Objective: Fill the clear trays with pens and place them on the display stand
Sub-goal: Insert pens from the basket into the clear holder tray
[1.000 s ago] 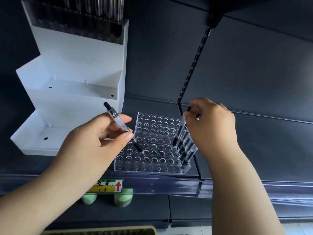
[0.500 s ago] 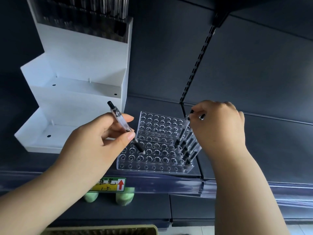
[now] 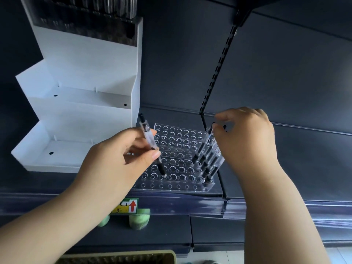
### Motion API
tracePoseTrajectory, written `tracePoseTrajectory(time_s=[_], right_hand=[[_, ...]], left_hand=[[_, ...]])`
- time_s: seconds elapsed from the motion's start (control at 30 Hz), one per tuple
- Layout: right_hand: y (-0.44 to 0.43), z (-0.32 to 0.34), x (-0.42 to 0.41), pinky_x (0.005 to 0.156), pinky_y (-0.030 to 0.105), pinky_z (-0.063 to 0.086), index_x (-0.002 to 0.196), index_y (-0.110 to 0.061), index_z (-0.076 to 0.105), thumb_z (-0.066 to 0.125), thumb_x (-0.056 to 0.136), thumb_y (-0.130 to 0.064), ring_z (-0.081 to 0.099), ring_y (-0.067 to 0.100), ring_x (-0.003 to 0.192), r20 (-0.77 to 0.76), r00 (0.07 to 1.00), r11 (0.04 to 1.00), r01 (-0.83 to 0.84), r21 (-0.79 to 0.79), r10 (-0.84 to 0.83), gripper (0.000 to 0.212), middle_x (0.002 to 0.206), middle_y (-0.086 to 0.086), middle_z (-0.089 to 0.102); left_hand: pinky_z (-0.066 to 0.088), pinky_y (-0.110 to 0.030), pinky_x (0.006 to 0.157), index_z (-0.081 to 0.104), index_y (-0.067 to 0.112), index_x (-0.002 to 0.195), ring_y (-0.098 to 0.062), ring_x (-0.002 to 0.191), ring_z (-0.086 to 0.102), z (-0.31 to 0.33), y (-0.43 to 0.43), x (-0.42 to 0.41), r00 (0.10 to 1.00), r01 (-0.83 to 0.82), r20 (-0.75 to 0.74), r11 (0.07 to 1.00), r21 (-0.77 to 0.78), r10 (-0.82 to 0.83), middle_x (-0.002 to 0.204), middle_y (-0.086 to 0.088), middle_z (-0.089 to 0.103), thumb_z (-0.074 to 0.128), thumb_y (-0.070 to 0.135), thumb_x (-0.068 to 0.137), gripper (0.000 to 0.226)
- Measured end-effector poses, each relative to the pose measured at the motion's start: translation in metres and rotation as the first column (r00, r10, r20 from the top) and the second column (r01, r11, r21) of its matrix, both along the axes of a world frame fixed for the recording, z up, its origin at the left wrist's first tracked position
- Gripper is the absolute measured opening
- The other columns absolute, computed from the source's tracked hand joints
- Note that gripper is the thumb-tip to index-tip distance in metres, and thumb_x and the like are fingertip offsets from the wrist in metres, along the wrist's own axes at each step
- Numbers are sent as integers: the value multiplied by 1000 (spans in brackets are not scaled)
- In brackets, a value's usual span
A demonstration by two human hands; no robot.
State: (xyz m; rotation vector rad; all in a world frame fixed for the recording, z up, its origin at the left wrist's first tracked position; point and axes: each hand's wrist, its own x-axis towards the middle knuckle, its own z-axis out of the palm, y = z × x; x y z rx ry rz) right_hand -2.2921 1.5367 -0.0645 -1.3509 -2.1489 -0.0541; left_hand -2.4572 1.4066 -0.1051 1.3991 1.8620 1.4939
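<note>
Tray (image 3: 179,134), clear plastic with a grid of round holes, sits flat on dark shelf (image 3: 314,178) just right of white stepped display stand (image 3: 85,107), well short of its tiers; most holes bare; row of pens (image 3: 211,164) stands along tray's right edge, all leaning right. Left hand (image 3: 118,164) pinches a clear-barrelled pen (image 3: 147,136) between thumb and curled fingers, other fingers tucked; the pen is tilted with its black cap up and left, tip down at a hole in a near row of the tray; tip possibly just inside the hole, too small to tell. Right hand (image 3: 247,140) is curled, fingertips gripping the top of a second pen (image 3: 205,141) whose lower end meets the tray beside the standing row; a dark pen end pokes out under the palm. Stand's two lower tiers are white and bare, top tier holds upright pens (image 3: 106,8), blurred. Yellow price label (image 3: 125,205) with red arrow on shelf lip; green objects (image 3: 139,220) below it; woven basket rim (image 3: 118,256) at bottom edge.
</note>
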Motion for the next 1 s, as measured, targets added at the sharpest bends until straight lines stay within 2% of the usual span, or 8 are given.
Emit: tracePoseTrajectory(time_s=[0.1, 0.17, 0.27, 0.37, 0.5, 0.6, 0.7, 1.0], right_hand=[[1, 2, 2, 83, 33, 41, 95, -21, 73, 64, 81, -18, 51, 28, 100, -71, 996, 999, -46, -6, 45, 17, 99, 1, 69], [1, 4, 4, 74, 26, 34, 90, -22, 74, 64, 81, -16, 51, 26, 94, -115, 991, 998, -62, -2, 62, 15, 93, -1, 68], [0, 6, 6, 69, 22, 28, 87, -22, 74, 64, 81, -15, 53, 24, 92, -156, 983, 994, -104, -30, 98, 13, 88, -5, 65], [0, 6, 10, 70, 22, 33, 89, -23, 73, 64, 82, -17, 54, 23, 94, -159, 980, 989, -133, -62, 122, 13, 91, -4, 65], [2, 5, 13, 68, 21, 30, 87, -24, 73, 64, 82, -16, 54, 19, 91, -175, 975, 984, -157, -86, 140, 12, 82, -10, 56], [2, 4, 13, 67, 21, 30, 85, -24, 72, 63, 81, -17, 53, 18, 90, -190, 970, 978, -177, -109, 155, 13, 81, -10, 55], [2, 2, 14, 66, 21, 31, 86, -23, 72, 62, 81, -16, 54, 18, 91, -194, 967, 974, -189, -122, 163, 14, 81, -8, 56], [2, 1, 24, 73, 22, 38, 88, -22, 72, 62, 83, -16, 55, 19, 92, -244, 953, 969, -213, -127, 178, 13, 89, -4, 66]], left_hand=[[51, -29, 81, 65, 36, 91, 1, 82, 66, 4, 10, 7, 1000, 6, -2, 999, 46, -6, 84, 21, 70, 64, 57, 60, 37], [53, -25, 77, 67, 31, 85, 0, 78, 67, 8, 22, 14, 1000, 7, -23, 998, 70, -6, 83, 19, 71, 69, 50, 63, 28], [52, -14, 72, 65, 33, 77, 4, 72, 65, 10, 46, 29, 999, 16, -42, 998, 69, -13, 76, 17, 71, 75, 34, 67, 14], [45, -3, 66, 60, 39, 70, 9, 69, 62, 6, 67, 44, 992, 61, -112, 998, 25, -57, 67, 24, 64, 79, 24, 70, 24], [41, 1, 63, 69, 28, 79, 17, 63, 57, -3, 80, 53, 990, 70, -119, 997, -17, -71, 61, 27, 58, 80, 21, 71, 16], [41, 1, 61, 63, 33, 73, 16, 62, 56, -3, 84, 55, 992, 47, -115, 999, -12, -48, 62, 24, 59, 81, 20, 70, 22], [43, -2, 62, 56, 37, 67, 12, 62, 58, -2, 87, 57, 987, 35, -157, 999, -33, -40, 63, 22, 61, 81, 20, 70, 30], [40, -2, 61, 70, 22, 83, 1, 67, 59, -14, 90, 63, 962, -3, -269, 985, -175, -45, 68, 17, 60, 78, 25, 74, 13]])
